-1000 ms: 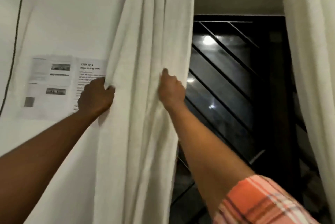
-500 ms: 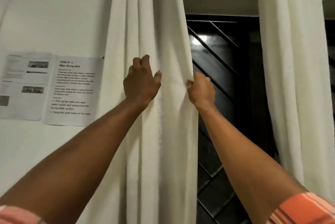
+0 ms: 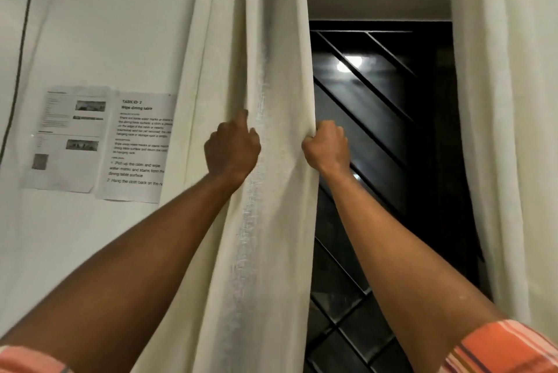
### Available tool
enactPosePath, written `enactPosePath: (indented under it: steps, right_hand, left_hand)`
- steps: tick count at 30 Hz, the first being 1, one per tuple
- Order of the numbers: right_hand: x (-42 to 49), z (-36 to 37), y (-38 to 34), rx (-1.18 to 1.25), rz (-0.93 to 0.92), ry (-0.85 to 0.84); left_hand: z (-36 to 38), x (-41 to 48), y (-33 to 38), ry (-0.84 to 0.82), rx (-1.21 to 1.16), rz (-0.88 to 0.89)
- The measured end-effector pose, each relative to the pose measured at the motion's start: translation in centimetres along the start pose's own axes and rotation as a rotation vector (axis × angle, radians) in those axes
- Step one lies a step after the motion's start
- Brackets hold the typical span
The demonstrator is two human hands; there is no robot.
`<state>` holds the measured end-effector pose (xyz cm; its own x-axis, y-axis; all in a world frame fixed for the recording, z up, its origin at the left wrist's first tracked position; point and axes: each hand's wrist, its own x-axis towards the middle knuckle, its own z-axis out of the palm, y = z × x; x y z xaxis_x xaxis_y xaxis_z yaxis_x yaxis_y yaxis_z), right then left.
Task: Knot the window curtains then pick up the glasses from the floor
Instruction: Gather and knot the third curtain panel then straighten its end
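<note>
A cream-white left curtain (image 3: 259, 40) hangs bunched in folds beside the dark window. My left hand (image 3: 231, 150) is closed around its folds near the middle, at about chest height. On the curtain's window-side edge my right hand (image 3: 327, 146) grips the fabric in a fist. Both arms reach up and forward. A second white curtain (image 3: 507, 131) hangs untouched on the right of the window. The glasses and the floor are out of sight.
The window (image 3: 380, 161) is dark, with a black diagonal metal grille and a light reflected in the glass. Printed paper sheets (image 3: 102, 143) are taped to the white wall at the left. A thin dark cable (image 3: 22, 49) runs down the wall at the far left.
My left hand has shifted from the curtain's wall-side edge to its middle folds and closed on them. My right hand has gone to the window-side edge and closed into a fist.
</note>
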<state>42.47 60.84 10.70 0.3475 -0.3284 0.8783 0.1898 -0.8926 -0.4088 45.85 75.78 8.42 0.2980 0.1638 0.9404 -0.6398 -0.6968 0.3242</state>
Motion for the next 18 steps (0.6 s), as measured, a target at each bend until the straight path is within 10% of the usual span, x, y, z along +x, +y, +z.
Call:
enactPosePath:
  steps: [13, 18]
  right_hand:
    - [-1.0, 1.5, -6.1, 0.126, -0.048, -0.062]
    - [-1.0, 1.2, -4.3, 0.043, 0.032, -0.05]
  left_hand:
    - [0.3, -2.4, 0.2, -0.407, -0.31, 0.124]
    - [-0.9, -2.2, -2.7, -0.022, -0.184, 0.103]
